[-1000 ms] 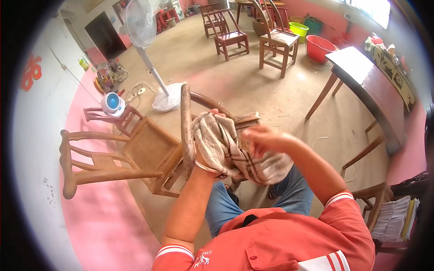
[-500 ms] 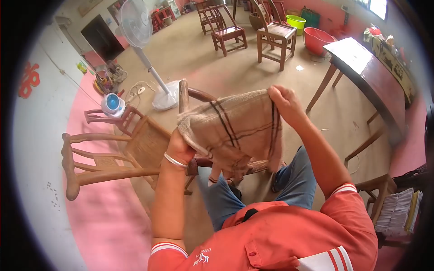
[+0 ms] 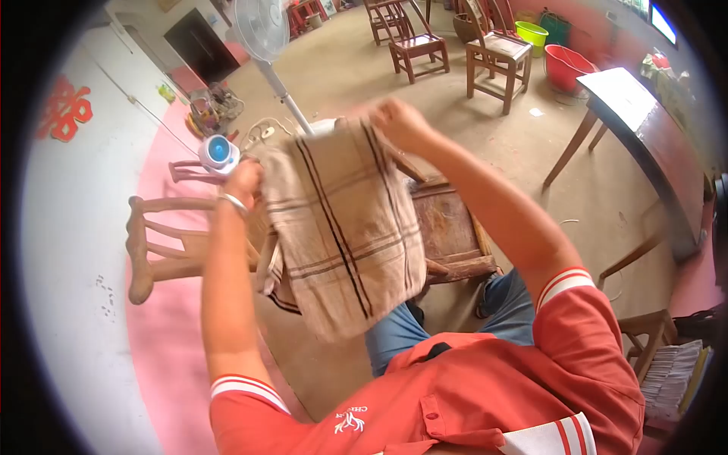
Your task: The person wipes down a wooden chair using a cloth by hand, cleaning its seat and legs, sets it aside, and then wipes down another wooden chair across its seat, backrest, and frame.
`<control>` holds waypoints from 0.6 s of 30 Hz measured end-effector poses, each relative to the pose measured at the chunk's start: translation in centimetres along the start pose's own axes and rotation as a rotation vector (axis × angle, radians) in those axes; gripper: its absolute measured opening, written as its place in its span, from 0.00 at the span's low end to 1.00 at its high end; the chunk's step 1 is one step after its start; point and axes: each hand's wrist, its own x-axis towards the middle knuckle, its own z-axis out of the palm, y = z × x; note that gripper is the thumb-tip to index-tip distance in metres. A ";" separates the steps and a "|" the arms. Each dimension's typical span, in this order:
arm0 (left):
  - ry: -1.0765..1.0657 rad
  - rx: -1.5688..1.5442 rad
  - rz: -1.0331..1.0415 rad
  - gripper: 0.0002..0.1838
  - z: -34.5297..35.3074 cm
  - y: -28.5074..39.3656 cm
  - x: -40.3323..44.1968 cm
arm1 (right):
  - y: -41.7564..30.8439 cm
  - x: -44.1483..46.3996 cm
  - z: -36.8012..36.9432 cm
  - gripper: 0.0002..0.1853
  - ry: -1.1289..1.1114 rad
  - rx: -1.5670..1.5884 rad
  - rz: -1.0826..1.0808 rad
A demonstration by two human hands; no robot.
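Note:
A beige checked cloth (image 3: 341, 227) with dark stripes hangs stretched between my raised hands. My left hand (image 3: 246, 182), a bracelet at its wrist, is closed on the cloth's upper left edge. At the upper right corner my right hand (image 3: 398, 125) grips it, slightly blurred. The lower part drapes down in front of my legs, with a folded bit showing at the left. Behind the cloth is a wooden chair (image 3: 451, 220), its worn seat showing on the right and the rest largely covered.
Another wooden chair (image 3: 174, 246) lies tipped at the left. A standing fan (image 3: 262, 30) and a small blue-and-white device (image 3: 218, 153) are beyond. To the right stands a dark table (image 3: 644, 129). Further back are chairs (image 3: 500, 49) and a red basin (image 3: 567, 68).
Both hands have moved up and to the left with the cloth. It now hangs longer and flatter, uncovering the chair seat on the right.

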 end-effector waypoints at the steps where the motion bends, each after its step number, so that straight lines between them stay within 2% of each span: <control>1: 0.079 0.364 0.050 0.08 0.7 -0.4 0.4 | 3.4 -0.6 2.4 0.17 0.016 -0.080 0.023; 2: -0.017 0.324 0.316 0.07 3.0 -1.8 -0.8 | 4.8 -2.6 3.5 0.14 -0.124 -0.063 0.155; 3: -0.233 0.363 0.416 0.12 4.8 -4.4 -2.0 | 6.1 -5.7 4.9 0.10 -0.128 -0.005 0.159; 4: -0.221 0.657 0.261 0.23 9.4 -3.4 -6.5 | 7.7 -8.5 5.9 0.08 -0.321 -0.039 0.216; 5: -0.125 0.685 0.361 0.32 12.5 -6.2 -9.4 | 10.4 -12.3 7.6 0.11 -0.295 0.005 0.168; 6: -0.035 0.718 0.454 0.42 13.9 -8.3 -11.0 | 12.0 -15.3 8.4 0.17 -0.425 0.121 0.230; 7: -0.049 0.727 0.439 0.42 13.7 -8.7 -10.8 | 12.9 -17.8 9.1 0.23 -0.554 0.243 0.295; 9: -0.118 0.699 0.356 0.54 13.6 -8.4 -9.8 | 11.8 -21.2 8.9 0.31 -0.605 0.716 0.535; 10: -0.099 0.710 0.312 0.52 14.0 -7.4 -9.8 | 12.4 -21.8 8.3 0.34 -0.706 0.792 0.559; 11: -0.099 0.716 0.300 0.52 14.4 -6.8 -9.2 | 12.6 -22.4 8.0 0.34 -0.715 0.801 0.565; 13: -0.077 0.802 0.230 0.51 15.1 -5.5 -7.1 | 11.3 -23.0 6.9 0.37 -0.605 1.002 0.581; 15: -0.049 0.843 0.284 0.50 15.7 -5.8 -3.1 | 13.2 -24.0 8.9 0.40 -0.582 0.883 0.399; 17: -0.011 0.963 0.214 0.50 16.6 -5.1 0.7 | 12.3 -24.3 8.7 0.42 -0.571 1.038 0.455; 18: -0.012 0.966 0.218 0.50 17.0 -4.7 2.8 | 11.9 -24.5 8.4 0.45 -0.567 1.015 0.437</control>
